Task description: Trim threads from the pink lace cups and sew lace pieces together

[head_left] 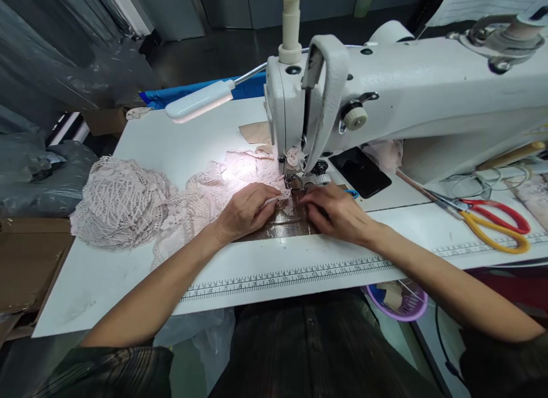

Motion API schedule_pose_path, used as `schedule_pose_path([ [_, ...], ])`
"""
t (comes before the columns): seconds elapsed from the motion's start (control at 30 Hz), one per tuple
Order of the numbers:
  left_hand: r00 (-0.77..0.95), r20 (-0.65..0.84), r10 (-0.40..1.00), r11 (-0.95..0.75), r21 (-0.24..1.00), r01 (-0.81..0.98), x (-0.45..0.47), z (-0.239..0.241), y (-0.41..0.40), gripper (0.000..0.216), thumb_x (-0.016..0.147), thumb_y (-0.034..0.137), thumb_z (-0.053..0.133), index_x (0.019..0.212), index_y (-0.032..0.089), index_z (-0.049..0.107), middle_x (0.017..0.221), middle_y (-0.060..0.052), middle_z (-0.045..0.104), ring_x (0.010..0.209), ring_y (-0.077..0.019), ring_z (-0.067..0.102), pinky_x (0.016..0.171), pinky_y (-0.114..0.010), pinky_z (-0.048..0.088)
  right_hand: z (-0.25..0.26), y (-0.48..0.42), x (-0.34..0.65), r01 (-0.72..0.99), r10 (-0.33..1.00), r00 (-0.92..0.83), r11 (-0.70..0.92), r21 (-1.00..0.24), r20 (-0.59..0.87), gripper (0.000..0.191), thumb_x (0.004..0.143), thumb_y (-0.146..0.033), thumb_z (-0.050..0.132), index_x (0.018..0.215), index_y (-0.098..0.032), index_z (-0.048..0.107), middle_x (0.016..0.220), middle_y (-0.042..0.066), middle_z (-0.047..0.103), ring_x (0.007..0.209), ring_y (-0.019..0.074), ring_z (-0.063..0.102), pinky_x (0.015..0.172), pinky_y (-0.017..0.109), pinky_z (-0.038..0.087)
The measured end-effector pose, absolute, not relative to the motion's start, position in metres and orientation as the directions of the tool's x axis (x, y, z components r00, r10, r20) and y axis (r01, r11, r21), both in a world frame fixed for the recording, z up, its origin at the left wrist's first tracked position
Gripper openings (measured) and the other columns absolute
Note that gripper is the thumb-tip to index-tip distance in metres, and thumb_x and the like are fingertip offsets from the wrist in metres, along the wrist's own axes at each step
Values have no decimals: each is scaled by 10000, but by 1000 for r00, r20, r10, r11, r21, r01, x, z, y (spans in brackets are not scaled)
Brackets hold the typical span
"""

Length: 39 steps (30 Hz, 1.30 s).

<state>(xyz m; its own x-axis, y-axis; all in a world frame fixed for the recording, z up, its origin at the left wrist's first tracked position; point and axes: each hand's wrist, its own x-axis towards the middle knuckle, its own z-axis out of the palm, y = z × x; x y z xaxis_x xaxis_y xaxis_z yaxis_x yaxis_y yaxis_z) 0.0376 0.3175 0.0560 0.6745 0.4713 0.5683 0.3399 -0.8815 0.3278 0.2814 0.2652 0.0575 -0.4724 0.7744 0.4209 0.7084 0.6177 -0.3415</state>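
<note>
A white sewing machine (pixel 406 95) stands over the table, its presser foot (pixel 289 182) low above the brown-covered bed plate (pixel 278 229). Pale pink lace (pixel 201 201) spreads from the left up to the foot. My left hand (pixel 248 212) lies on this lace just left of the foot, thumb and fingers pinched on its edge. To the right of the needle area, my right hand (pixel 338 215) is closed with fingertips bent down near the plate. What they hold, if anything, is too small to make out.
A big bundle of lace (pixel 124 204) sits at the left. A lamp (pixel 201 101) hangs above the table. Behind my right hand lies a black phone (pixel 362 171); farther right are red-and-yellow-handled scissors (pixel 492 218). A printed ruler (pixel 291 277) runs along the front edge, above a purple basket (pixel 402 306).
</note>
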Motion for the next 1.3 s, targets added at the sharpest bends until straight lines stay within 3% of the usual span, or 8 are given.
schedule_pose_path([
  [0.13,698,557,451,-892,317,323,38,54,318,129,899,146,540,995,159,625,1016,-112,733,977,-192,688,780,-339,597,51,263,268,659,749,-569,662,-356,339,363,885,-147,479,1203,-181,652,1060,140,598,1020,262,524,886,443,487],
  [0.33,817,402,414,-898,328,294,40,52,322,123,902,224,571,969,181,665,1012,-90,744,897,-196,688,807,-383,559,45,260,273,651,748,-570,663,-369,339,324,876,-162,531,1147,-209,702,1055,131,582,1013,269,491,890,467,479],
  [0.53,856,374,356,-930,234,284,39,55,322,119,886,232,607,959,211,698,1008,-81,743,869,-203,668,759,-381,509,47,258,277,608,725,-578,689,-394,375,318,876,-160,540,1131,-204,726,1071,138,574,1011,269,480,891,457,470],
  [0.8,853,341,394,-912,260,318,42,58,320,126,898,242,592,953,239,705,992,-56,751,878,-199,667,897,-447,467,46,256,275,636,747,-567,664,-392,346,320,872,-179,554,1136,-226,728,1084,134,590,1024,281,491,893,483,469],
  [0.93,865,342,367,-921,264,287,44,60,320,120,896,234,592,935,229,705,994,-65,752,826,-193,667,841,-420,473,57,262,279,619,759,-576,648,-444,303,328,861,-179,544,1119,-231,740,1068,121,626,1020,272,536,900,451,479],
  [1.07,881,308,360,-924,248,291,45,63,318,136,894,216,578,938,212,706,990,-81,749,784,-190,653,789,-404,473,68,276,284,604,777,-599,598,-526,196,362,875,-171,503,1155,-217,728,1004,95,662,883,213,604,852,372,504],
  [1.3,892,331,306,-951,141,274,44,60,316,156,896,210,569,989,188,693,1015,-97,750,781,-188,653,708,-364,484,53,276,281,645,778,-556,626,-438,293,381,853,-133,518,1152,-222,737,1091,123,608,983,237,557,860,387,494],
])
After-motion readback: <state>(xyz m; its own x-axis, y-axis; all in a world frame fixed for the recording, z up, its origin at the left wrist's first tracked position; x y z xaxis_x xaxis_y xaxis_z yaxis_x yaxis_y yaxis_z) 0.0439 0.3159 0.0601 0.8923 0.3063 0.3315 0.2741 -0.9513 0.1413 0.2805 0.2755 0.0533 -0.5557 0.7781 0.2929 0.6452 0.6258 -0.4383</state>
